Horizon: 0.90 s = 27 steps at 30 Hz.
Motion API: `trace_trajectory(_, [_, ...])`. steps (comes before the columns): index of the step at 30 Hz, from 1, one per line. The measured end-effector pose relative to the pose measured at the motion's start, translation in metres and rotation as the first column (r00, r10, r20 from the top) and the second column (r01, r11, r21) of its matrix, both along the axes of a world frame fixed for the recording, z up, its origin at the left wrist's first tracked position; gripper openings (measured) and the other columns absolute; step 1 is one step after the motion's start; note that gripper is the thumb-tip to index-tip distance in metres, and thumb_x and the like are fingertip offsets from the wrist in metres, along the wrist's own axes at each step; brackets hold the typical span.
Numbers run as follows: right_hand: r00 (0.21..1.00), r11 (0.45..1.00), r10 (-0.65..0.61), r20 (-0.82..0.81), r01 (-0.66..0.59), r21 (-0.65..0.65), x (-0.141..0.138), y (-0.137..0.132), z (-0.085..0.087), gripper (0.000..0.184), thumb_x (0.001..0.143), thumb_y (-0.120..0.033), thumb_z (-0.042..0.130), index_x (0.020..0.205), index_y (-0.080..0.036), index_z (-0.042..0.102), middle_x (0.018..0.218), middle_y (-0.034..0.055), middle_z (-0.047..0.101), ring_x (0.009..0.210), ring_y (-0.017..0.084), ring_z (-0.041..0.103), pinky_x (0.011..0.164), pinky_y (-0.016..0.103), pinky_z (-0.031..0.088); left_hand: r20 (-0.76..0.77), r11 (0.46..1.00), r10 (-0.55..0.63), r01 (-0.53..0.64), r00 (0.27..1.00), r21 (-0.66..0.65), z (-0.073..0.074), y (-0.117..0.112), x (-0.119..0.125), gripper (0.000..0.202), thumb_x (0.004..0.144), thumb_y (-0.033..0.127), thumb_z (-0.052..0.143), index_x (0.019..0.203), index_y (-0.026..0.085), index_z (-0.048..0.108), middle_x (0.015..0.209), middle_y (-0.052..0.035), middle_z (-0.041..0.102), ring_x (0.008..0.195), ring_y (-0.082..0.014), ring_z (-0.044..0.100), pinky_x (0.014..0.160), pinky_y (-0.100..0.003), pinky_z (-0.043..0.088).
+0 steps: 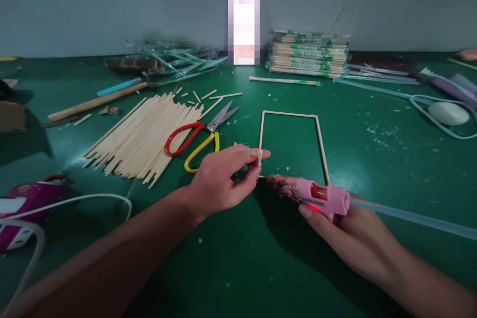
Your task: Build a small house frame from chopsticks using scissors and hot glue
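Between the fingertips of my left hand [227, 176] is a short piece of wooden stick [260, 157], pinched with one end up. My right hand [346, 233] is wrapped round a pink hot glue gun [330, 198]; its nozzle points left and lies close to the left fingertips. A long clear glue stick [417, 215] runs out of the back of the gun. Just beyond both hands, thin wooden sticks form a rectangular frame [290, 114] flat on the table; its near side is hidden by my hands and the gun.
Scissors [213, 126] with red and yellow handles lie left of the frame, against a pile of wooden sticks [130, 134]. Wrapped chopsticks [309, 54] are stacked at the back. A hammer [97, 102] lies far left, above a purple power strip [33, 203] with white cables.
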State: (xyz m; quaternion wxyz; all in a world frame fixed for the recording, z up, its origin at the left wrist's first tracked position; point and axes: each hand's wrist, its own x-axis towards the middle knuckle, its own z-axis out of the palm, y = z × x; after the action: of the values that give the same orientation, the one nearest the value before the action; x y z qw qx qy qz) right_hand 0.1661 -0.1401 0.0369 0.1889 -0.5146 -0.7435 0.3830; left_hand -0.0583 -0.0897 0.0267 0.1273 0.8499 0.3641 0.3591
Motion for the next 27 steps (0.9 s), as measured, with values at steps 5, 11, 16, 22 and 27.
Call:
trace_trajectory(5, [1.000, 1.000, -0.004, 0.006, 0.004, 0.020, 0.0004, 0.0000, 0.0010, 0.037, 0.088, -0.025, 0.050, 0.122, -0.031, 0.060, 0.121, -0.0027, 0.065, 0.109, 0.022, 0.062, 0.094, 0.035, 0.051, 0.021, 0.999, -0.020, 0.021, 1.000, -0.029, 0.0006, -0.0002, 0.0000, 0.018, 0.080, 0.009, 0.055, 0.095, 0.015, 0.063, 0.089, -0.0064, 0.070, 0.080, -0.0122, 0.065, 0.074, -0.023, 0.052])
trace_trajectory(11, [1.000, 1.000, 0.016, -0.005, -0.016, 0.027, -0.0008, 0.0018, 0.0047, 0.037, 0.087, -0.023, 0.050, 0.122, -0.031, 0.060, 0.119, -0.0025, 0.066, 0.106, 0.022, 0.064, 0.093, 0.036, 0.052, 0.035, 0.999, -0.017, 0.019, 0.999, -0.048, 0.0006, -0.0005, 0.0001, 0.015, 0.081, 0.013, 0.057, 0.095, 0.015, 0.063, 0.087, -0.0057, 0.070, 0.077, -0.0119, 0.064, 0.072, -0.023, 0.052])
trace_trajectory(16, [1.000, 1.000, 0.007, -0.020, -0.007, 0.019, -0.0015, 0.0021, 0.0036, 0.038, 0.087, -0.023, 0.050, 0.122, -0.029, 0.061, 0.120, -0.0013, 0.065, 0.108, 0.023, 0.062, 0.093, 0.036, 0.052, 0.054, 0.998, -0.030, 0.033, 0.998, -0.060, -0.0006, 0.0004, -0.0010, 0.016, 0.082, 0.015, 0.057, 0.097, 0.015, 0.062, 0.086, -0.0057, 0.070, 0.076, -0.0123, 0.064, 0.072, -0.024, 0.052])
trace_trajectory(22, [1.000, 1.000, -0.008, -0.006, 0.008, -0.004, -0.0003, 0.0014, 0.0038, 0.038, 0.088, -0.025, 0.049, 0.123, -0.032, 0.059, 0.121, -0.0040, 0.065, 0.109, 0.021, 0.062, 0.092, 0.033, 0.052, 0.083, 0.997, -0.041, 0.046, 0.996, -0.057, -0.0036, 0.0005, -0.0023, 0.014, 0.083, 0.014, 0.056, 0.096, 0.014, 0.062, 0.087, -0.0054, 0.070, 0.078, -0.0115, 0.064, 0.073, -0.023, 0.052])
trace_trajectory(27, [1.000, 0.999, -0.016, 0.011, 0.016, 0.028, 0.0000, 0.0011, 0.0041, 0.037, 0.086, -0.025, 0.050, 0.121, -0.031, 0.061, 0.116, -0.0021, 0.067, 0.102, 0.022, 0.065, 0.087, 0.033, 0.055, 0.059, 0.997, -0.028, 0.031, 0.998, -0.065, -0.0027, 0.0004, -0.0018, 0.013, 0.084, 0.014, 0.055, 0.094, 0.016, 0.063, 0.088, -0.0052, 0.071, 0.081, -0.0120, 0.065, 0.074, -0.023, 0.052])
